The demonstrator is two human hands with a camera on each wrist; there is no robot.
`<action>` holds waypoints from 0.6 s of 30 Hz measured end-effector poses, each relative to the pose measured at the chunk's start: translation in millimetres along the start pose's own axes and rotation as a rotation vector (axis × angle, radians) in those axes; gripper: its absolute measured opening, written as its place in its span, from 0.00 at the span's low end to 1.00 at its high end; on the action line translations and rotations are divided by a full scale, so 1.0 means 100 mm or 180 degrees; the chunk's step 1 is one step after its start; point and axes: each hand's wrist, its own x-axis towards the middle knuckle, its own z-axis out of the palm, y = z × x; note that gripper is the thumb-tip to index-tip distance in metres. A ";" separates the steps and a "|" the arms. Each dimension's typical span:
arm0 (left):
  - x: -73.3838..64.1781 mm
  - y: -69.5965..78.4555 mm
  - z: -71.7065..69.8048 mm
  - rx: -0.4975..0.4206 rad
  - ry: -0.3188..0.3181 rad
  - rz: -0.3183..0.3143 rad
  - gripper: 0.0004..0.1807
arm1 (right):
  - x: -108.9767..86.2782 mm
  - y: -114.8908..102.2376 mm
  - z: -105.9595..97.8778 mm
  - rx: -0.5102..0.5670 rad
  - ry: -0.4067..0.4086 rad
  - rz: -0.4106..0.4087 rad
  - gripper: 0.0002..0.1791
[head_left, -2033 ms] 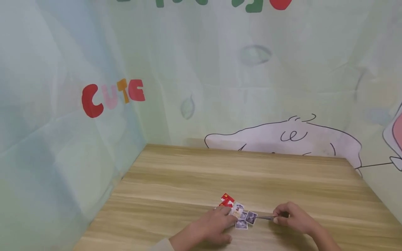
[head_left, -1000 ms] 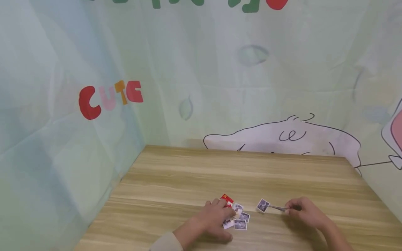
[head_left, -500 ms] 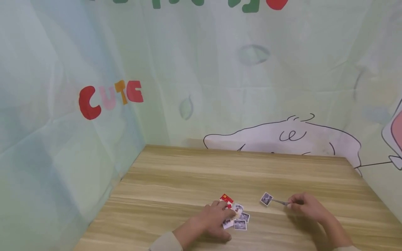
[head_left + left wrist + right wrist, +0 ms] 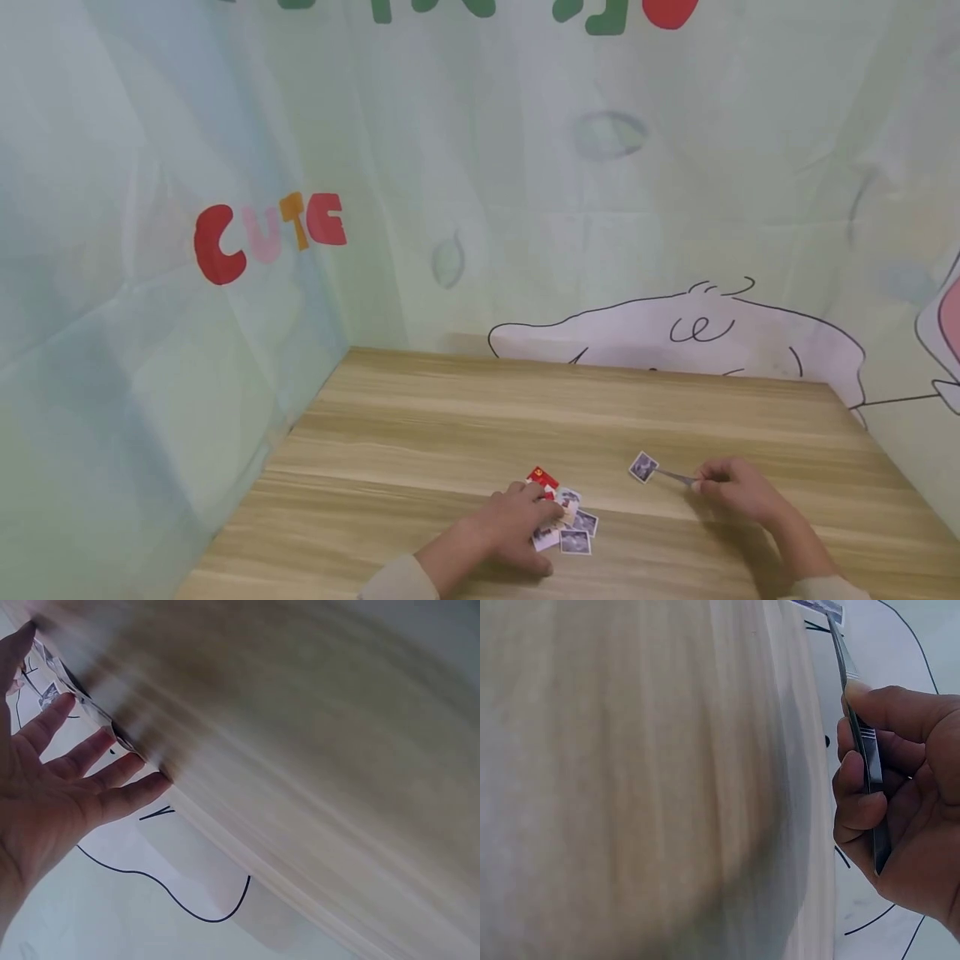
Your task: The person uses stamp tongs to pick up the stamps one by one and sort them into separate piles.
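Observation:
In the head view my right hand [image 4: 742,492] pinches slim metal tweezers [image 4: 678,478]. Their tips hold one small white-bordered stamp [image 4: 643,467] with a dark picture, right of the pile. The right wrist view shows thumb and fingers wrapped along the tweezers [image 4: 874,769], with the stamp cut off at the top edge. My left hand [image 4: 510,529] lies palm down, fingers spread, over a pile of overlapping stamps. Sticking out from under it are a red stamp [image 4: 542,477], a pale one [image 4: 568,502] and a dark-pictured one [image 4: 576,542]. Others are partly hidden by its fingers.
A wood-grain table [image 4: 420,433] carries everything. Behind and at the left hangs a pale printed cloth [image 4: 510,167] with coloured letters and a cartoon outline, meeting the table's edges.
The tweezers have carried one stamp from the right side of the pile away to the right and farther back. My left hand has stayed over the pile, shifting only slightly.

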 end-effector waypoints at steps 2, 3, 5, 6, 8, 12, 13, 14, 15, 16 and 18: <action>0.00 -0.01 0.00 0.0010 0.0005 0.0019 0.36 | 0.02 0.00 0.00 -0.0019 0.0035 0.0075 0.04; 0.00 -0.02 0.00 0.0002 0.0004 0.0021 0.36 | 0.02 -0.01 0.00 -0.0025 0.0061 0.0111 0.04; -0.01 -0.02 0.00 -0.0003 -0.0005 0.0025 0.36 | 0.03 0.00 0.01 -0.0038 0.0116 0.0145 0.04; -0.01 -0.02 0.00 -0.0004 -0.0010 0.0021 0.36 | 0.03 0.00 0.01 -0.0045 0.0147 0.0144 0.05; -0.01 -0.02 0.01 -0.0014 -0.0025 0.0024 0.36 | 0.04 0.00 0.02 0.0011 0.0176 0.0176 0.05; 0.00 -0.02 0.04 0.0000 -0.0029 0.0061 0.35 | 0.06 0.01 0.03 0.0135 0.0179 0.0291 0.05; 0.00 -0.02 0.05 0.0009 -0.0021 0.0071 0.35 | 0.07 0.01 0.04 0.0164 0.0197 0.0346 0.05; 0.00 -0.03 0.05 0.0023 -0.0009 0.0079 0.35 | 0.08 0.01 0.04 0.0184 0.0214 0.0378 0.06; 0.01 -0.03 0.05 0.0034 -0.0001 0.0078 0.35 | 0.09 0.01 0.03 0.0195 0.0235 0.0406 0.06; 0.01 -0.03 0.06 0.0045 0.0005 0.0079 0.35 | 0.10 0.01 0.03 0.0213 0.0249 0.0430 0.06; 0.01 -0.04 0.06 0.0062 0.0012 0.0076 0.35 | 0.13 0.01 0.03 0.0236 0.0290 0.0450 0.07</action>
